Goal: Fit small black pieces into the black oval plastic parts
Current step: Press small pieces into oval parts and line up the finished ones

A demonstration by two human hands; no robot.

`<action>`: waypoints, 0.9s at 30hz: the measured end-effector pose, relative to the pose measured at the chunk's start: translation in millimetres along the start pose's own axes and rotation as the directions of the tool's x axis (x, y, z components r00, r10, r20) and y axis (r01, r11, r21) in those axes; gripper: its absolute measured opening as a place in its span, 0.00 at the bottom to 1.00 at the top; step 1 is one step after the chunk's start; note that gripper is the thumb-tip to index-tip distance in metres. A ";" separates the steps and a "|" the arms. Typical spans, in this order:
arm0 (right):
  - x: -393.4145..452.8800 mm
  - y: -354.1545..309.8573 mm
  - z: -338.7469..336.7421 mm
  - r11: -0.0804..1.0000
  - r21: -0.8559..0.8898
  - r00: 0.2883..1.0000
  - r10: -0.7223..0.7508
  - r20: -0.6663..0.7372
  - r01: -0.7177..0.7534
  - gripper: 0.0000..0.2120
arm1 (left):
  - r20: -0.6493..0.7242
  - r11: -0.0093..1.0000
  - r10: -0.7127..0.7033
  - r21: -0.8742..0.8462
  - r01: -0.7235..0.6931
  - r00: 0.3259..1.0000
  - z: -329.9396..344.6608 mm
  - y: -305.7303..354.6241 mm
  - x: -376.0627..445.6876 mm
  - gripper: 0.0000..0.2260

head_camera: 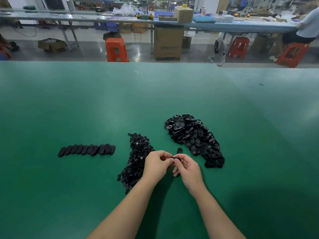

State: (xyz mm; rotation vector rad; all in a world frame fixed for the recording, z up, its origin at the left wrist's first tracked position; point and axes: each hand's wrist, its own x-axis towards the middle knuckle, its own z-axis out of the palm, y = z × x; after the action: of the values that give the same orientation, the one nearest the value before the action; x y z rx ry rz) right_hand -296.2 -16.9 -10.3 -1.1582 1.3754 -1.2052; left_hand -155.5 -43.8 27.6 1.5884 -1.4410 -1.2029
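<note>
1. Both hands meet low centre over the green table (pixel 86 104), between two black piles.
2. Left hand (pixel 156 165): fingers curled, tips pinched at the oval part (pixel 176 159). Whether it also pinches a small piece cannot be told; too small and dark.
3. Right hand (pixel 187 167): thumb and fingers curled round the same oval part, holding it from the right side.
4. The held part sits just above the table, between the two hands' fingertips.
5. Small-piece pile (pixel 136 157): left of the hands, running from far to near; the left hand and wrist overlap its right edge.
6. Oval-part pile (pixel 193 137): right of and beyond the hands, a loose heap.
7. One loose oval (pixel 179 150) lies on the table just beyond the hands, near the heap's left edge.
8. Row of ovals (pixel 86 150): far left, lined up side by side and overlapping, well apart from both piles.
9. Writing: brown carton (pixel 168 43) on the floor past the table has pale print, reads roughly "OTOR" plus blurred characters; not sure.
10. Orange stool (pixel 116 50) stands left of the carton.
11. A seated person (pixel 306 26) is at the far bench, top right.
</note>
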 end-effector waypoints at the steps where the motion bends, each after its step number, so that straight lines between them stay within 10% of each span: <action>1: 0.6 0.5 0.0 1.000 -0.003 1.000 0.001 -0.002 -0.001 0.05 | 0.006 1.000 -0.007 -0.017 0.007 1.000 0.8 0.1 -0.2 0.02; 15: 4.2 5.8 -1.1 0.999 -0.045 1.000 -0.006 -0.013 0.006 0.07 | 0.039 0.999 -0.045 -0.019 0.046 0.998 4.0 4.0 -1.0 0.02; 27: 1.3 3.2 0.6 1.000 -0.005 0.999 0.018 -0.037 -0.018 0.08 | -0.086 0.951 0.080 0.306 -0.051 0.993 14.4 9.6 -5.6 0.03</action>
State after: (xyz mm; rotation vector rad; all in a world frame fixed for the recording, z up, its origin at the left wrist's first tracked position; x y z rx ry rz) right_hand -295.9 -18.0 -13.6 -1.1303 1.4151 -1.2165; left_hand -172.2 -38.4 32.4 1.7594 -1.6611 -0.8835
